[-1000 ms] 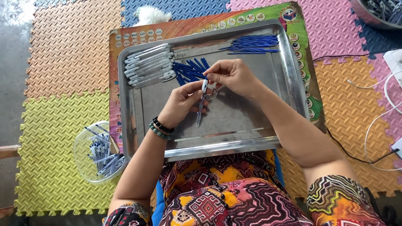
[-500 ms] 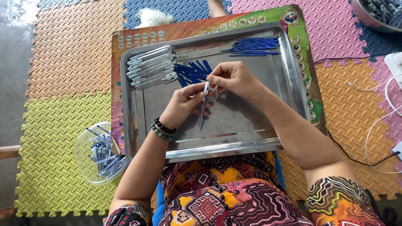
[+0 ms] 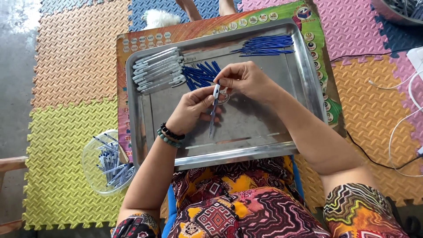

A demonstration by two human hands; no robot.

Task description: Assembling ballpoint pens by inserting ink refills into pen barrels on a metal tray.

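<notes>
Over the middle of a steel tray (image 3: pixel 304 75), my left hand (image 3: pixel 190 111) grips a grey pen barrel (image 3: pixel 213 115) that points down toward me. My right hand (image 3: pixel 246 80) pinches the barrel's upper end with thumb and fingers. Just behind the hands lies a fan of blue pen parts (image 3: pixel 200 75). A row of several grey pen barrels (image 3: pixel 157 70) rests in the tray's far left corner. A bundle of thin blue refills (image 3: pixel 265 46) lies at the far right of the tray.
The tray rests on a colourful printed board (image 3: pixel 176 31) over foam floor mats. A clear round bowl (image 3: pixel 108 164) of pen parts stands on the yellow mat at my left. White cables (image 3: pixel 403 128) run at the right. Another person's legs (image 3: pixel 207 6) show at the top.
My hands have lifted the pen barrel slightly and turned it more upright; my right hand's fingers have shifted onto its top end. The view has drifted a little.
</notes>
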